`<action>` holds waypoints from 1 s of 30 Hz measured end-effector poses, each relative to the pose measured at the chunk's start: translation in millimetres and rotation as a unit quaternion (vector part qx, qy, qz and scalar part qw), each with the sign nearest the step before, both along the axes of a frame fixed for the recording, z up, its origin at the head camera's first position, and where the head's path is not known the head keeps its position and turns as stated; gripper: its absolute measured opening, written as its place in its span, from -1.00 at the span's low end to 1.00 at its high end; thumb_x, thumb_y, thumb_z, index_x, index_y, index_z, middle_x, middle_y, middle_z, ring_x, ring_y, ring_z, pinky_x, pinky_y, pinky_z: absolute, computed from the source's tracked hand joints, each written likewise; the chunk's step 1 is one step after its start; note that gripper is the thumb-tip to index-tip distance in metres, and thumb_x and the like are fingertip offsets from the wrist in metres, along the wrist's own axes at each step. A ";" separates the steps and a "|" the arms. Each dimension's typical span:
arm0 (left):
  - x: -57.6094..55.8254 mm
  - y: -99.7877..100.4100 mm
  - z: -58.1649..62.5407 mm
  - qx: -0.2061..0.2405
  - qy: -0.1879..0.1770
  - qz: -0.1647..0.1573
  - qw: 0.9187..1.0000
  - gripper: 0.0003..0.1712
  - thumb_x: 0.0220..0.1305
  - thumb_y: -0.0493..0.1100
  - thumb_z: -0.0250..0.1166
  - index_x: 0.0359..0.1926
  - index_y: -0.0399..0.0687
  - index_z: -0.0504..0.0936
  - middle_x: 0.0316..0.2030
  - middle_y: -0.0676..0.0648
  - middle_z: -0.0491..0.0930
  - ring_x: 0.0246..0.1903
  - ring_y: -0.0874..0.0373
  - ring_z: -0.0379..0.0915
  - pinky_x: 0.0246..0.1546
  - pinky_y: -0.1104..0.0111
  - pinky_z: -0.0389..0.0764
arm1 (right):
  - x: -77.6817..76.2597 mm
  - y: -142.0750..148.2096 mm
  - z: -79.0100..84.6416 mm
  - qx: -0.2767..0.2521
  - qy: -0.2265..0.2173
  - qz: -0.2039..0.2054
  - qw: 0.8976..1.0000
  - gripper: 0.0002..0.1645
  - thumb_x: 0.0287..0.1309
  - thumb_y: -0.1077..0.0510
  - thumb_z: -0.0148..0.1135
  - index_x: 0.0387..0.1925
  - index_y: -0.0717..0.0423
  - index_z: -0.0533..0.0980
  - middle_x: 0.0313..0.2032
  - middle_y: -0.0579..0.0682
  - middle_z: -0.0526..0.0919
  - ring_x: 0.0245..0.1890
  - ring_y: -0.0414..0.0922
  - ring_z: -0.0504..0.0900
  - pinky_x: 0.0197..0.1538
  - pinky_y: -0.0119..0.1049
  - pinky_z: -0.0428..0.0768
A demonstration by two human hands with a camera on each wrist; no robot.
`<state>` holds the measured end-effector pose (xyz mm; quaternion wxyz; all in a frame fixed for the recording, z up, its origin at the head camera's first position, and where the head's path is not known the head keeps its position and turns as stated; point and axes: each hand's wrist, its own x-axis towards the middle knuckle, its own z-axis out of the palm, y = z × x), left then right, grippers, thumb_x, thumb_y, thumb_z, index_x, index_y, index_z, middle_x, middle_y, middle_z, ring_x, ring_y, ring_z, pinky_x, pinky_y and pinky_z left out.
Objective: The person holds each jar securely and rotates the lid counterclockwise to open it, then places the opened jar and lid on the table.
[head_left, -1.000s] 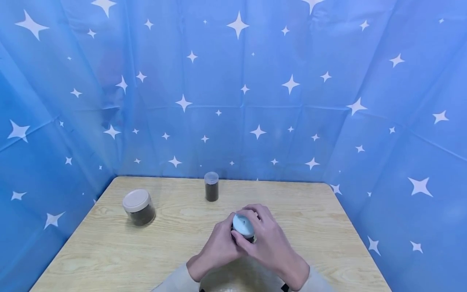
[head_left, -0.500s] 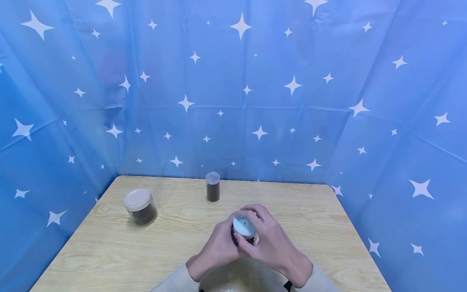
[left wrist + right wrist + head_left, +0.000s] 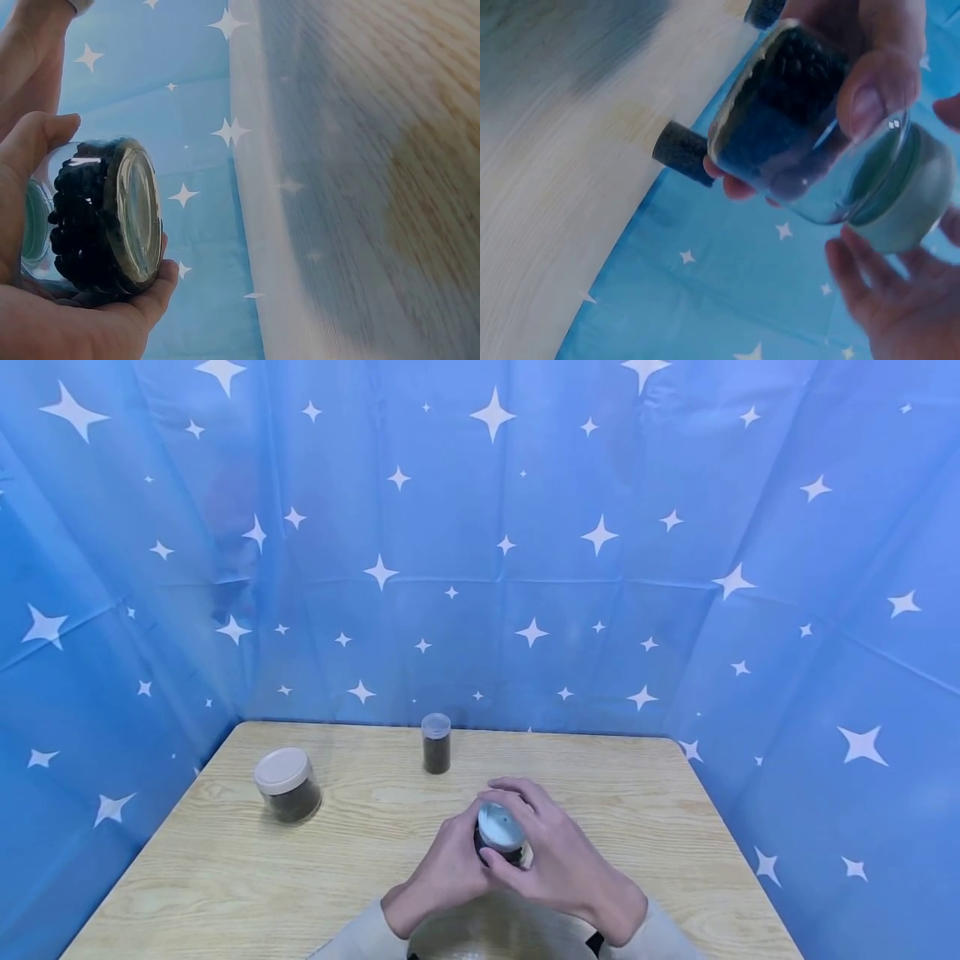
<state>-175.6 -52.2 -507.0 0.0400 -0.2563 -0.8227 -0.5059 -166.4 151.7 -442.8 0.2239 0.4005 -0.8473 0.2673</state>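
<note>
Near the front middle of the table, both hands are around a small clear glass jar (image 3: 90,217) with dark, bean-like lumps in it. My left hand (image 3: 448,866) grips the jar's body, its thumb pressed along the glass in the right wrist view. A pale blue-green lid (image 3: 501,827) sits at the jar's mouth. Around the lid's side curl the fingers and thumb of my right hand (image 3: 558,860). In the right wrist view the jar leans, with its dark contents settled toward the base and clear glass below the lid.
A wide jar with a white lid (image 3: 283,772) and dark contents stands at the table's left. Toward the back edge is a slim clear-capped jar (image 3: 436,747), also dark inside. A blue star-printed curtain (image 3: 480,568) surrounds the wooden table (image 3: 360,860).
The right thumb has shifted slightly down the lid's side, and the right fingers have spread a little. Grip and position of the left hand stay nearly the same.
</note>
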 end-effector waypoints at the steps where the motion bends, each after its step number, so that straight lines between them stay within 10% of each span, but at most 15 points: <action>1: 0.1 0.0 0.3 0.001 -0.001 -0.003 1.000 -0.09 0.24 -0.11 0.75 0.54 0.03 0.54 0.18 0.02 0.83 0.12 0.22 0.80 0.19 0.29 0.81 | 0.4 -0.5 -0.3 -0.001 0.002 -0.009 1.000 -0.31 0.41 -0.09 0.64 0.46 -0.07 0.62 0.43 0.00 0.66 0.37 0.00 0.75 0.25 -0.01 0.87; 30: 0.1 1.0 -1.6 0.012 -0.012 -0.014 1.000 -0.17 0.27 -0.09 0.70 0.51 0.26 0.58 0.20 0.11 0.83 0.12 0.27 0.78 0.18 0.33 0.78 | -6.6 4.2 1.3 0.004 -0.018 0.066 0.998 -0.39 0.26 0.20 0.49 0.34 -0.08 0.66 0.38 -0.06 0.67 0.31 -0.10 0.75 0.30 -0.11 0.84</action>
